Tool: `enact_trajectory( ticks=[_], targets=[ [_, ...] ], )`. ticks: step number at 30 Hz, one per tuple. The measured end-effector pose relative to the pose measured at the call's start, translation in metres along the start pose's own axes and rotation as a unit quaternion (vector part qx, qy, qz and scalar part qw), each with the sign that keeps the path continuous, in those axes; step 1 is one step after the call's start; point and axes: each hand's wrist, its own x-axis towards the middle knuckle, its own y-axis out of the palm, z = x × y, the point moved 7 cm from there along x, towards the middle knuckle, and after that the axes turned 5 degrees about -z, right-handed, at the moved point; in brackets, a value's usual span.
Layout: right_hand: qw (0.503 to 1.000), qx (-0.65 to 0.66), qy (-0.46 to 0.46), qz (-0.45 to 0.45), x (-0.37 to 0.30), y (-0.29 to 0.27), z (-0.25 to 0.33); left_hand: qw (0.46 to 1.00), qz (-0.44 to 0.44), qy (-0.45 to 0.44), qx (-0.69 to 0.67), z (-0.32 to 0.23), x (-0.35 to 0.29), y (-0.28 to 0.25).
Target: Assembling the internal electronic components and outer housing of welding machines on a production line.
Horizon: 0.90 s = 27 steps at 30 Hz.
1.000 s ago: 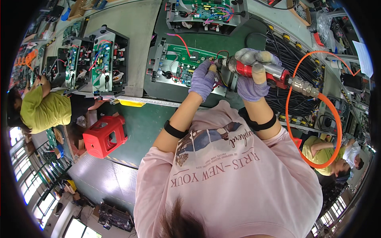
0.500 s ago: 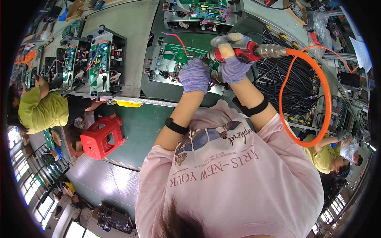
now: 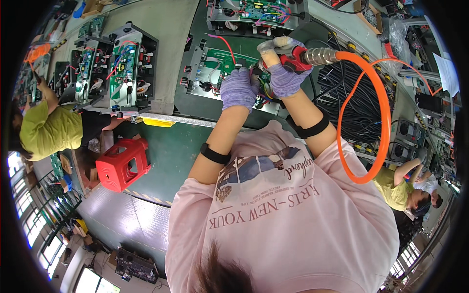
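A long workbench (image 3: 161, 19) with a pale grey top and a dark green mat is seen across the upper view. A dark green floor (image 3: 166, 151) lies below it, edged by a yellow-and-black striped line beside grey metal plating (image 3: 122, 219). A red plastic stool (image 3: 122, 163) stands on the floor. Daylight is admitted through barred windows (image 3: 29, 219) at the lower left.

Knit cloth gloves (image 3: 239, 89); glossy orange plastic hose (image 3: 386, 112) (metal fitting).

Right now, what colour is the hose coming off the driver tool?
Bright orange; the hose loops from the tool held in the right hand. It shows best in the head view.
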Motion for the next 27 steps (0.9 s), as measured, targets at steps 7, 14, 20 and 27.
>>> enact_trajectory(
  ticks=[7, 14, 20, 27],
  targets=[
    [0.998, -0.054, -0.016, -0.003, 0.01, 0.008, -0.001, 0.998, -0.029, -0.044, -0.018, 0.003, -0.002, 0.009],
    [0.97, -0.226, -0.069, 0.061, 0.019, 0.03, 0.006, 0.996, -0.039, -0.048, -0.058, 0.005, -0.003, 0.006],
    [0.971, -0.227, -0.052, 0.057, 0.023, 0.024, -0.01, 0.996, -0.061, -0.023, -0.057, 0.003, -0.002, 0.003],
    [0.987, -0.152, -0.015, 0.057, 0.025, 0.033, -0.007, 0.994, -0.013, -0.059, -0.089, 0.011, 0.002, 0.0]
  ],
)
